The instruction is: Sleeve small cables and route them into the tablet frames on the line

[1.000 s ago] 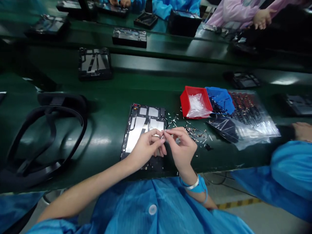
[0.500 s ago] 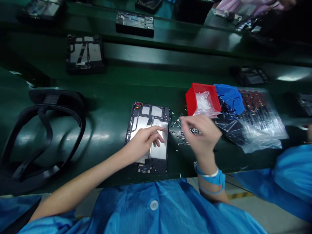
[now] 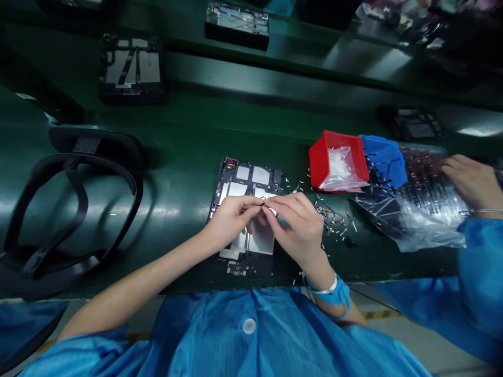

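My left hand [image 3: 233, 214] and my right hand [image 3: 301, 225] meet fingertip to fingertip over an opened tablet-like device [image 3: 262, 242]. Both pinch a tiny dark part [image 3: 263, 202] whose kind I cannot make out. The device lies flat, showing silver panels and a black frame, with a small circuit board [image 3: 237, 268] at its near end. My hands hide its middle. Beyond my right hand, thin dark cable pieces and white bits lie in a loose pile [image 3: 333, 219].
Right of the device stand a red bin [image 3: 319, 163] holding a bag of white pieces and a blue bin [image 3: 398, 166] with dark cables. A co-worker's hand [image 3: 469, 180] touches plastic bags [image 3: 428, 220] of parts. A black strapped frame [image 3: 135, 201] stands left; another device [image 3: 131, 73] lies behind.
My right hand has moved left from the loose pile to meet my left hand over the device. My left fingers have closed into a pinch. A co-worker's hand has come over the bags.
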Motion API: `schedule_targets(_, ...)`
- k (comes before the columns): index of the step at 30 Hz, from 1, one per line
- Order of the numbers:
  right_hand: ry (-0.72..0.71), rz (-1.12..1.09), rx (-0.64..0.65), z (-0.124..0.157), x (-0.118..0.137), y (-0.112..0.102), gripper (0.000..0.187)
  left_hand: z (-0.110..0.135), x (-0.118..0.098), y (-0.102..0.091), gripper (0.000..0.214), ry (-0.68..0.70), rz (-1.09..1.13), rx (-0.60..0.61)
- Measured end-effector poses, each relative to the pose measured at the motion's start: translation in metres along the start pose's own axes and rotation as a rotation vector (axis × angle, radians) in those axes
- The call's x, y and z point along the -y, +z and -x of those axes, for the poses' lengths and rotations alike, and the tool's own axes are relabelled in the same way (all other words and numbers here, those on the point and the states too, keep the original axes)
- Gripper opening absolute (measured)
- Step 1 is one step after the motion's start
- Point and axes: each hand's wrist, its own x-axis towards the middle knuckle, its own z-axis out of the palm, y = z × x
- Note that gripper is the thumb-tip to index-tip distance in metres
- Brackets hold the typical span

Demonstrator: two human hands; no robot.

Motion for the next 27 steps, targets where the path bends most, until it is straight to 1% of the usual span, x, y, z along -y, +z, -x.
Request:
schedule_targets(3, 0.007, 0.017, 0.011, -0.001, -0.005, -0.004, 0.012, 0.002, 0.0, 0.0, 0.022, 0.087, -0.125, -0.014)
schedule_targets(5, 0.002, 0.021, 0.031, -0.001, -0.005, -0.006, 0.013, 0.003, -0.001, -0.001, 0.021, 0.12, -0.18, -0.002)
schedule_targets(8, 0.008, -0.001, 0.08, -0.002, -0.002, -0.008, 0.015, 0.002, -0.002, -0.002, 0.021, 0.135, -0.231, 0.039)
schedule_targets(10, -0.007, 0.001, 0.095, -0.004, -0.007, -0.012, 0.015, 0.002, -0.003, -0.002, 0.02, 0.118, -0.251, 0.055)
schedule_targets(11, -0.014, 0.03, 0.075, -0.005, -0.014, -0.016, 0.015, 0.002, -0.004, -0.002, 0.019, 0.091, -0.242, 0.056)
schedule_targets(13, 0.019, 0.161, -0.022, -0.008, -0.038, -0.027, 0.015, 0.002, -0.006, -0.002, 0.017, 0.007, -0.176, 0.055)
schedule_targets(14, 0.078, 0.262, -0.099, -0.009, -0.054, -0.034, 0.015, 0.001, -0.007, -0.002, 0.016, -0.037, -0.125, 0.053)
schedule_targets(15, 0.17, 0.358, -0.166, -0.01, -0.069, -0.04, 0.016, 0.0, -0.008, -0.002, 0.016, -0.075, -0.069, 0.053)
schedule_targets(16, 0.23, 0.436, -0.197, -0.011, -0.083, -0.045, 0.017, -0.001, -0.01, -0.002, 0.017, -0.103, -0.015, 0.057)
schedule_targets(18, 0.289, 0.552, -0.163, -0.011, -0.098, -0.048, 0.021, -0.003, -0.012, -0.002, 0.016, -0.128, 0.068, 0.067)
schedule_targets(19, 0.289, 0.575, -0.156, -0.011, -0.097, -0.046, 0.025, -0.004, -0.013, -0.002, 0.015, -0.132, 0.093, 0.072)
schedule_targets(20, 0.246, 0.553, -0.154, -0.01, -0.092, -0.043, 0.03, -0.004, -0.013, -0.002, 0.014, -0.136, 0.109, 0.08)
schedule_targets(21, 0.16, 0.494, -0.141, -0.009, -0.082, -0.038, 0.033, -0.004, -0.014, -0.002, 0.013, -0.137, 0.118, 0.088)
schedule_targets(22, 0.049, 0.405, -0.09, -0.007, -0.069, -0.032, 0.033, -0.004, -0.014, -0.001, 0.012, -0.136, 0.12, 0.099)
schedule_targets(23, -0.046, 0.329, -0.034, -0.006, -0.057, -0.026, 0.031, -0.003, -0.014, 0.0, 0.011, -0.131, 0.118, 0.114)
schedule_targets(25, -0.183, 0.213, 0.018, -0.005, -0.036, -0.016, 0.021, -0.001, -0.016, 0.0, 0.01, -0.105, 0.097, 0.164)
schedule_targets(26, -0.21, 0.168, 0.014, -0.006, -0.03, -0.012, 0.018, -0.002, -0.018, -0.001, 0.01, -0.078, 0.057, 0.192)
schedule_targets(27, -0.207, 0.132, -0.011, -0.006, -0.026, -0.009, 0.017, -0.003, -0.019, -0.003, 0.011, -0.027, -0.014, 0.195)
